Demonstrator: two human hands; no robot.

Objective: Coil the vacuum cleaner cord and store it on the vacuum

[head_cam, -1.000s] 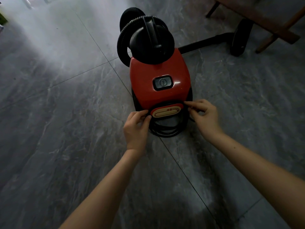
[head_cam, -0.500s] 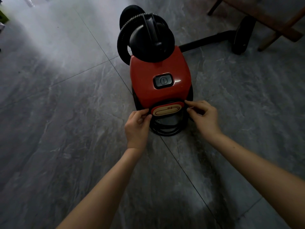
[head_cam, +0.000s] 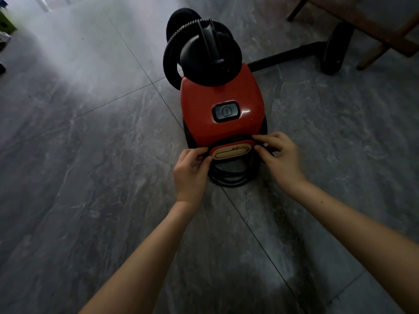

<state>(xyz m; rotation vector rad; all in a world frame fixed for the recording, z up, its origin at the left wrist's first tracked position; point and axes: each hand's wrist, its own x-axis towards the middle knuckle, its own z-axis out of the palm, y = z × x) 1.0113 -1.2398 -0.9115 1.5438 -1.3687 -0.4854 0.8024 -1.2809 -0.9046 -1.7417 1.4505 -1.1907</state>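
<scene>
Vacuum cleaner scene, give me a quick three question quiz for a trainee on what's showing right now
1. True or false: the black cord lies in loops at the near end of the red vacuum, below the cream plate with the cord symbol.
2. Which hands are at that plate? A) left only B) right only C) both, one at each end
3. Fill in: the ribbed black hose curls around the vacuum's ____ end.

Key
1. True.
2. C: the left hand is at the plate's left end and the right hand at its right end, fingers pinched at the edges.
3. Far, on the side away from the person.
</scene>
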